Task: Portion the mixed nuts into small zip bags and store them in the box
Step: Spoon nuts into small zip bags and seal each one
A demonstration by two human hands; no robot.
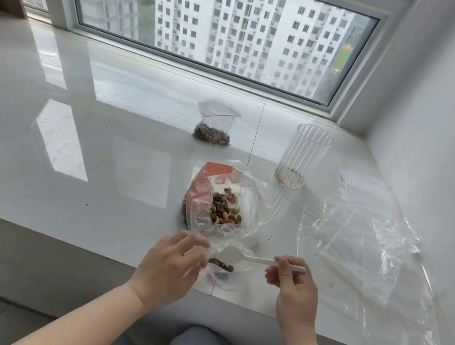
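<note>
A large open plastic bag of mixed nuts lies on the white sill, just beyond my hands. My left hand pinches the mouth of a small zip bag that holds a few nuts at the sill's front edge. My right hand pinches the handle of a white plastic spoon, whose bowl sits at the small bag's opening. A filled small zip bag stands farther back near the window.
A ribbed clear glass with crumbs at its bottom stands to the right of the nut bag. Several empty clear zip bags lie spread at the right, near the wall. The glossy sill stretches left. My knees are below the front edge.
</note>
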